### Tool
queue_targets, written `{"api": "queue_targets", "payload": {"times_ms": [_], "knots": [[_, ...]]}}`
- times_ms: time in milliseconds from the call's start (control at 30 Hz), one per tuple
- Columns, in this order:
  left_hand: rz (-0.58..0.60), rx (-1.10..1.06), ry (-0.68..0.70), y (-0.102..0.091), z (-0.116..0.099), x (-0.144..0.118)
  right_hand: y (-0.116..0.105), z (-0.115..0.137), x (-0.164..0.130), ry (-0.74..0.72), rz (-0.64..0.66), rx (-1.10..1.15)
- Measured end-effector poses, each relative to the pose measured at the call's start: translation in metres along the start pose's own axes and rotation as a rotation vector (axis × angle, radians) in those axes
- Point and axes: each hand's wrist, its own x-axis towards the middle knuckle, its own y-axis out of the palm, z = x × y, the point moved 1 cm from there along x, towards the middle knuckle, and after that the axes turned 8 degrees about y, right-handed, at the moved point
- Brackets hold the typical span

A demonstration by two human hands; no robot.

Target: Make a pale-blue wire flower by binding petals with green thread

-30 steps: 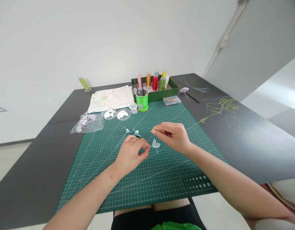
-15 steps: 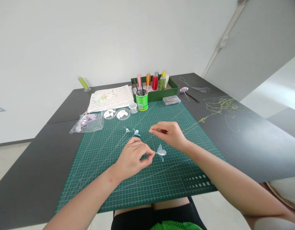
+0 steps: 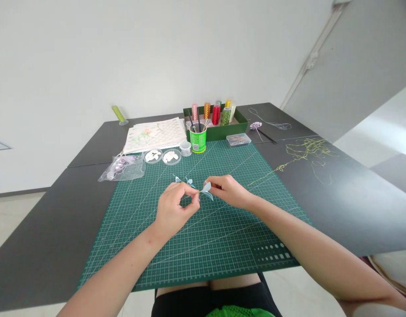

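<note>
Over the green cutting mat [image 3: 223, 246], my left hand [image 3: 175, 210] pinches the thin wire stem of a small pale-blue petal piece [image 3: 206, 189]. My right hand [image 3: 227, 191] closes its fingertips on the same piece from the right side. Both hands meet just above the mat's middle. Two more small pale-blue petal pieces [image 3: 183, 180] on fine wires lie on the mat just behind my left hand.
A green can of tools [image 3: 198, 140], a green box of thread spools [image 3: 216, 119], two small dishes of white bits [image 3: 162, 156], a clear bag [image 3: 122, 168], printed sheets [image 3: 153, 134] and a small clear case [image 3: 238, 139] stand behind. Loose yellow-green thread [image 3: 305, 152] lies at right.
My hands have come together: the left lifted the petal piece up and away from me, and the right came back to grip it. The view shifted slightly.
</note>
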Motion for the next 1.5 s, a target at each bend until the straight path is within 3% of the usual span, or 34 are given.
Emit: {"api": "queue_targets", "payload": {"times_ms": [233,733,1167,1367,1500], "knots": [[-0.111,-0.034,-0.220,-0.005,0.013,0.003,0.005,0.010,-0.006,-0.040,0.052,-0.020],[-0.147,0.022,-0.298,0.000,0.025,0.008,0.006,0.024,-0.020,-0.222,0.057,-0.036],[0.029,0.112,-0.269,0.008,0.033,0.008,-0.001,0.029,-0.025,-0.294,0.008,-0.049],[0.140,0.141,-0.214,0.013,0.030,0.008,-0.008,0.029,-0.027,-0.375,-0.159,-0.021],[0.243,0.105,-0.102,0.019,0.025,0.006,-0.015,0.030,-0.027,-0.422,-0.295,-0.024]]}}
